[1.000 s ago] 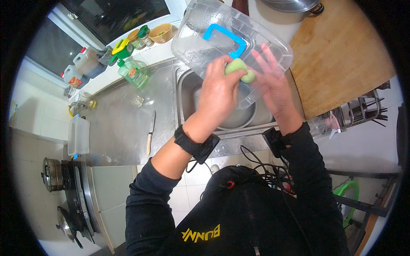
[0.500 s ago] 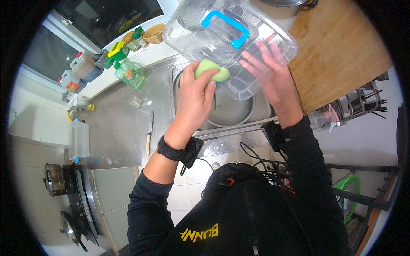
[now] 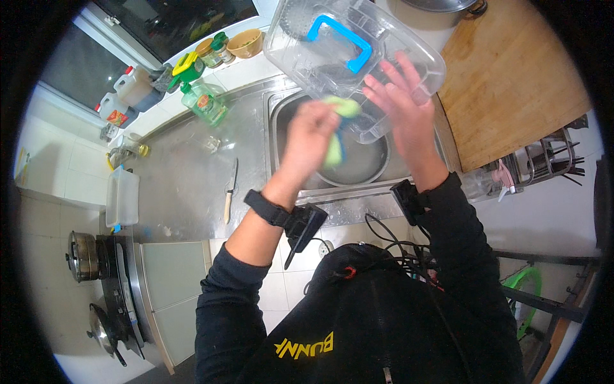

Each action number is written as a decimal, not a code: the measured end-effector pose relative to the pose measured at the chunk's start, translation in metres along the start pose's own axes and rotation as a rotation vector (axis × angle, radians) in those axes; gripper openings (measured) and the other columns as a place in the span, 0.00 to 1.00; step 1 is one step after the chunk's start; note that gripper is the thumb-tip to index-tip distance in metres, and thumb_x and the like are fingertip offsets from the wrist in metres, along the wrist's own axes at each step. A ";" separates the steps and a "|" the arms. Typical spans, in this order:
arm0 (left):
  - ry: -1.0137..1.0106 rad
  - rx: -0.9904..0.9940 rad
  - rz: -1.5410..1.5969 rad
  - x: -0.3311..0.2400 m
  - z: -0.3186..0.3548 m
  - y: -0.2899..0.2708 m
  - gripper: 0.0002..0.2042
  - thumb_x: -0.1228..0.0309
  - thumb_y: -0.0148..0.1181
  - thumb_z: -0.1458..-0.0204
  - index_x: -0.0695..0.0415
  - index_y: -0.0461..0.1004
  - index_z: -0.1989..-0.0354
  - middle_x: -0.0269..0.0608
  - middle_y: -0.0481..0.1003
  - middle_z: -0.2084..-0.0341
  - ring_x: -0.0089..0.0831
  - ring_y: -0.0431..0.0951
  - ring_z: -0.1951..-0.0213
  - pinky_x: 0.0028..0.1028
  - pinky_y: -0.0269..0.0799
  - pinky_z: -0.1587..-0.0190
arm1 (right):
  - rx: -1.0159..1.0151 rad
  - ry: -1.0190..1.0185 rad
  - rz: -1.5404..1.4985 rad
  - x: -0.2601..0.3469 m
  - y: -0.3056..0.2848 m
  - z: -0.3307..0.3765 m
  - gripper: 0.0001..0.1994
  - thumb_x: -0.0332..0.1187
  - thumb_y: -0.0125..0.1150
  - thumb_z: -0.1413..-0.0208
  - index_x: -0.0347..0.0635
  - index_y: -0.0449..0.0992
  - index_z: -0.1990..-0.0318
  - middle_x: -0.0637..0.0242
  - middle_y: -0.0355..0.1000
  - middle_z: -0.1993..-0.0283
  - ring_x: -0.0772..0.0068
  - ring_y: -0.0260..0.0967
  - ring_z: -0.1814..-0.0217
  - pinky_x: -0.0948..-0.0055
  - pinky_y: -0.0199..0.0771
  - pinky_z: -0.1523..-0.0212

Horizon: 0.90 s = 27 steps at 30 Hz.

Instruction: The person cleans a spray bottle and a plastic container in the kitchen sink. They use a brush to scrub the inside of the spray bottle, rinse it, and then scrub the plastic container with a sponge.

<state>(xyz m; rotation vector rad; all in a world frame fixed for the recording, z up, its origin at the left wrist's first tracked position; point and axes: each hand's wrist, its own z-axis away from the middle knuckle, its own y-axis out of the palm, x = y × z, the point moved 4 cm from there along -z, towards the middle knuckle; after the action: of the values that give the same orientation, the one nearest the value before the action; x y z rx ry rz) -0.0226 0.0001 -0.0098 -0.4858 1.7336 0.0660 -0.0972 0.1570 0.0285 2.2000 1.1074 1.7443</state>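
My left hand [image 3: 310,131], smeared by motion, grips a light green sponge [image 3: 334,152] with a bluish edge over the sink. Green shows on both sides of the fingers. A clear plastic lid [image 3: 320,61] with a blue handle [image 3: 352,40] is held up, tilted, above the back of the sink. My right hand [image 3: 406,96] supports its right side, fingers spread and pressed to the plastic; I cannot see the thumb clearly. Below both hands, a round metal basin [image 3: 377,171] sits in the sink [image 3: 276,144], partly covered by the lid and left hand.
On the steel counter left of the sink lie a knife [image 3: 230,192] and a green soap bottle [image 3: 206,105]. A clear plastic box [image 3: 123,198] stands farther left. Jars and a bowl [image 3: 245,45] line the sill. A wooden board [image 3: 511,77] is at the right.
My left hand has come a little nearer and right, away from the lid's edge, with the sponge now hanging lower. The lid and right hand have shifted only slightly.
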 end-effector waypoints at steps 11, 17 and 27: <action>0.411 0.083 -0.526 -0.028 0.027 0.023 0.09 0.79 0.56 0.51 0.60 0.76 0.61 0.48 0.69 0.53 0.43 0.68 0.49 0.34 0.64 0.47 | -0.038 0.026 -0.059 -0.008 -0.006 -0.004 0.31 0.21 0.50 0.46 0.33 0.51 0.34 0.44 0.56 0.36 0.50 0.70 0.47 0.57 0.72 0.45; 0.102 0.020 -0.058 0.058 0.040 -0.056 0.13 0.73 0.57 0.47 0.59 0.74 0.52 0.47 0.67 0.49 0.39 0.64 0.43 0.32 0.59 0.41 | -0.074 0.036 -0.063 -0.010 -0.024 -0.009 0.31 0.21 0.49 0.46 0.33 0.50 0.33 0.44 0.55 0.36 0.48 0.69 0.46 0.55 0.71 0.43; -0.477 -0.037 -1.312 0.195 0.070 -0.248 0.24 0.62 0.61 0.50 0.51 0.69 0.43 0.59 0.60 0.41 0.53 0.62 0.41 0.42 0.58 0.40 | -0.091 0.137 -0.070 -0.028 -0.029 -0.004 0.33 0.21 0.49 0.47 0.34 0.47 0.32 0.46 0.51 0.33 0.49 0.66 0.42 0.53 0.69 0.42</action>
<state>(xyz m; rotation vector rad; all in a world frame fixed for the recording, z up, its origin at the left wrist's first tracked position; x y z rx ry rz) 0.1024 -0.2587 -0.1561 -1.4091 0.7105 -0.6661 -0.1158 0.1594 -0.0070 1.9917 1.0949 1.8998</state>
